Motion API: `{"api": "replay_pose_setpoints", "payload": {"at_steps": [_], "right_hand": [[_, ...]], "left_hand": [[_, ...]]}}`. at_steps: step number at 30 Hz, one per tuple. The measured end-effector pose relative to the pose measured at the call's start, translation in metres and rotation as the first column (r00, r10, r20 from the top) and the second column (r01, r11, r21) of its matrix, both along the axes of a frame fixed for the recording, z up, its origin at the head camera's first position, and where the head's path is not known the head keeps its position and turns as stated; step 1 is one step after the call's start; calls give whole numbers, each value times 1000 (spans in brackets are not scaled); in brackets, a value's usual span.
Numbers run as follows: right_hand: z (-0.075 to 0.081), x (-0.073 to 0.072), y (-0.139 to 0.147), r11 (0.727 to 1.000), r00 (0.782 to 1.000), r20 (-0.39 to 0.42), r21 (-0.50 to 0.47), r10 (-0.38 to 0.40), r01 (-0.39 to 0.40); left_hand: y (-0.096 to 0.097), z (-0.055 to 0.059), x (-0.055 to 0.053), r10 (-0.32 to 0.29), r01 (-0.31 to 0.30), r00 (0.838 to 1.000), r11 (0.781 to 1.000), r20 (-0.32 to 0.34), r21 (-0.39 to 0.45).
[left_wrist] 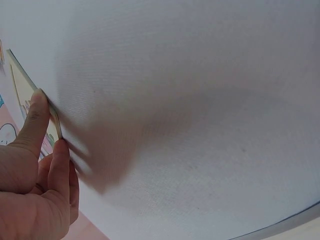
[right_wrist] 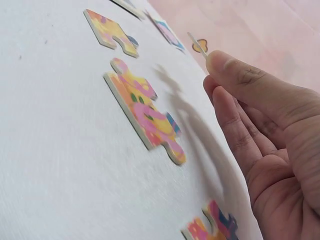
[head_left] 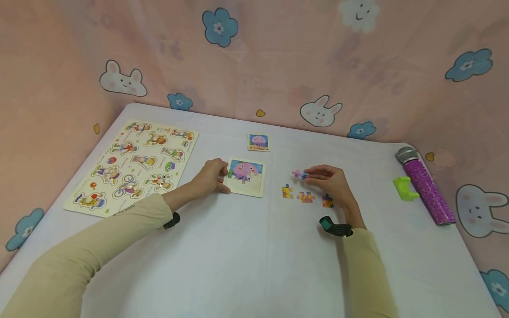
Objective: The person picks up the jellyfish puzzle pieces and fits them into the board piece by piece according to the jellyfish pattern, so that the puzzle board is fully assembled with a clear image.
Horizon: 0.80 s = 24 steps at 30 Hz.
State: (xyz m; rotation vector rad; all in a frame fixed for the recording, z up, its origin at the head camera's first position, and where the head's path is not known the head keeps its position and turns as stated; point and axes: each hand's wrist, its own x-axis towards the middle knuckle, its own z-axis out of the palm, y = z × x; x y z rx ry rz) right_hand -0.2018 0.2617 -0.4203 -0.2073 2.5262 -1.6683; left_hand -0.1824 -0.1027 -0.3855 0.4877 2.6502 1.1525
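Observation:
My left hand (head_left: 207, 177) holds the left edge of a small square puzzle tray (head_left: 257, 193), which lies on the table with a pink octopus picture partly filled in. In the left wrist view, the thumb and fingertips of that hand (left_wrist: 45, 165) meet the tray's rim (left_wrist: 31, 79). My right hand (head_left: 329, 180) pinches a pink and blue jigsaw piece (head_left: 299, 175) between thumb and fingers, raised over the table. Below it lie a yellow piece (head_left: 287, 191), a pink and yellow piece (right_wrist: 145, 112) and a dark multicoloured piece (head_left: 328, 201).
A small octopus picture card (head_left: 259, 142) lies behind the tray. At left is a large board (head_left: 84, 207) of cartoon figures. A purple glitter microphone (head_left: 429, 192) and a bright green plastic piece (head_left: 404, 189) lie at right. A pink printed curtain (head_left: 270, 66) rises behind the table.

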Motion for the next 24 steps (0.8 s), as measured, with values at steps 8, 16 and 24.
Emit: {"api": "replay_pose_setpoints", "payload": {"at_steps": [8,16,24], "right_hand": [[-1,-4,-21,1000,1000,26,-23,10,-10],[-4,-8,-46,998,1000,31,-61,3,-1],[-4,-11,-66,990,998,31,-134,59,-54]], "left_hand": [[1,0,0,16,-16,1000,1000,13,-11],[0,-1,-1,24,-24,999,1000,26,1],[1,1,-1,19,-19,1000,1000,18,-16]]}}
